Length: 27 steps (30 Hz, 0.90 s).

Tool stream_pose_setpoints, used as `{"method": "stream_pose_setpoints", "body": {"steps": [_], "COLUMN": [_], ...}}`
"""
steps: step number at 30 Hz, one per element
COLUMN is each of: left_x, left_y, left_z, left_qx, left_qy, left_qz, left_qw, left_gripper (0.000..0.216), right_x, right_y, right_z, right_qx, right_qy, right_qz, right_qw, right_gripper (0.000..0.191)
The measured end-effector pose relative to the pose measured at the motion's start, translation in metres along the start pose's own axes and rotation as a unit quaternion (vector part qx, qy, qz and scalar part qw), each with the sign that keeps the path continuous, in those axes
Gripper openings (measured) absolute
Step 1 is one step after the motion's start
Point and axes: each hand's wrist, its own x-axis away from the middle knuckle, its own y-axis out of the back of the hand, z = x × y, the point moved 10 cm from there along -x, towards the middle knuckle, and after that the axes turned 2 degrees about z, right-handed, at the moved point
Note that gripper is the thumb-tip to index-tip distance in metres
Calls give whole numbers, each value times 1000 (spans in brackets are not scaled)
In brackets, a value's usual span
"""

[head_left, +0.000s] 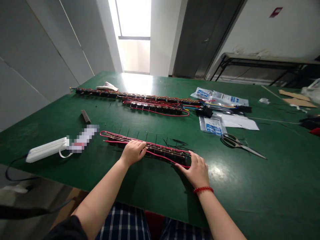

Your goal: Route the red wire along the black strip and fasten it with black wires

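A long black strip with red wires (162, 152) lies across the table in front of me, thin black ties sticking up along its far side. My left hand (133, 151) is closed on the strip near its middle, fingers curled over the near red wire. Around the strip's right end my right hand (197, 169) has its thumb on the near side and its fingers on the far side. A red wire loop (103, 132) sticks out past the left end. Just behind the strip lie loose black ties (178, 143).
Farther back lie a longer wired strip (155, 97) and a shorter wired bundle (156, 108). Scissors (241, 145) and plastic packets (212, 126) are at right. A white power strip (47, 150) and a dark bar (85, 117) lie at left on the green table (250, 196).
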Motion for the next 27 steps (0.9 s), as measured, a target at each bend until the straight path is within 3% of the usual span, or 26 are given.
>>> {"method": "stream_pose_setpoints", "body": {"steps": [4,14,27], "left_x": [7,15,18], "left_y": [-5,-11,-7], "left_z": [9,13,18], "left_qx": [-3,-16,-39], "left_qy": [45,111,159], "left_qz": [-15,54,26], "left_qw": [999,992,986], "left_gripper": [21,29,38], "right_x": [1,2,7], "right_y": [0,0,9], "right_z": [4,7,10], "right_qx": [2,-9,-17], "right_qy": [15,30,6], "right_qz": [12,4,-6], "right_qw": [1000,999,1000], "right_gripper": [89,84,72]}}
